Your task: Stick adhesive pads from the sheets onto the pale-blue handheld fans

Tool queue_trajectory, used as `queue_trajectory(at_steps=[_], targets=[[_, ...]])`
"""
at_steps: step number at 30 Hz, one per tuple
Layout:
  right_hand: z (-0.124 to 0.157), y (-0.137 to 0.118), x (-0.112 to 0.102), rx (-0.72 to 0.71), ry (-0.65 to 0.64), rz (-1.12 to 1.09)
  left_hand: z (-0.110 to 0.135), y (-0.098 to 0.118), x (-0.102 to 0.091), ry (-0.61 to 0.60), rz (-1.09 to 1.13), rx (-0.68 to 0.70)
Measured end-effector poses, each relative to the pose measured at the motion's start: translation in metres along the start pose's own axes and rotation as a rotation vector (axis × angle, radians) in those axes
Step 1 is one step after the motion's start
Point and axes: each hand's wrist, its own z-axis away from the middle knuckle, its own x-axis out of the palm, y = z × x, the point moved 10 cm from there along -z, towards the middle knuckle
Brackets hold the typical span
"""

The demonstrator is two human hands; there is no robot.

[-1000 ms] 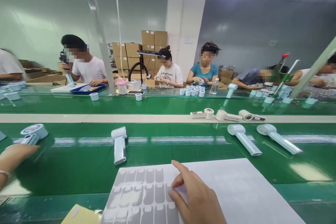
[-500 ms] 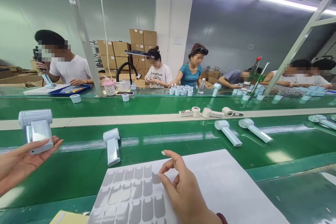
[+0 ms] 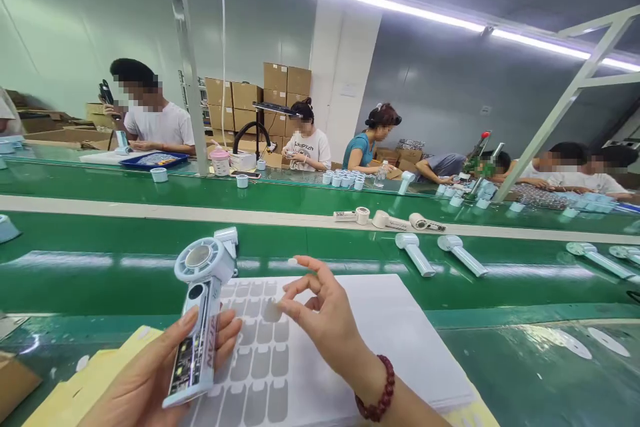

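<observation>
The glossy green conveyor belt (image 3: pixel 125 230) runs from nine to three o'clock; the white rectangular paper sheet (image 3: pixel 385 327) lies at six. Toward seven, the left hand (image 3: pixel 150 363) holds the pale-blue plastic handheld fan (image 3: pixel 205 317), thumb and fingers gripping its handle, round head up. At six, the right hand (image 3: pixel 325 320) pinches the grey rounded film label (image 3: pixel 271 311) between thumb and forefinger. Peeling seems the step in hand; the next move calls for a steady fan and gentle pinch.

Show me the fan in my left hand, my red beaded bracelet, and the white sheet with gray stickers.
Fan (image 3: pixel 203 335), head view: middle of the handle.
Beaded bracelet (image 3: pixel 388 389), head view: its beads.
White sheet (image 3: pixel 320 387), head view: bare lower part.
</observation>
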Motion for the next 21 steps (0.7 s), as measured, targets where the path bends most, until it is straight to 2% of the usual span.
queue_trajectory(at_steps=[4, 8, 12, 18, 21], targets=[[0.040, -0.026, 0.032, 0.013, -0.154, -0.192, 0.011, -0.021, 0.010, -0.014, 0.192, -0.082], [0.066, -0.024, 0.047, -0.023, -0.068, -0.325, 0.021, -0.040, 0.014, 0.010, 0.269, -0.123], [0.072, -0.009, 0.050, 0.003, 0.024, -0.330, 0.029, -0.048, 0.019, -0.030, 0.228, -0.117], [0.074, -0.006, 0.052, 0.100, 0.015, -0.346, 0.032, -0.044, 0.017, -0.054, 0.187, -0.057], [0.075, -0.007, 0.053, 0.100, 0.033, -0.337, 0.031, -0.045, 0.016, -0.077, 0.182, -0.056]])
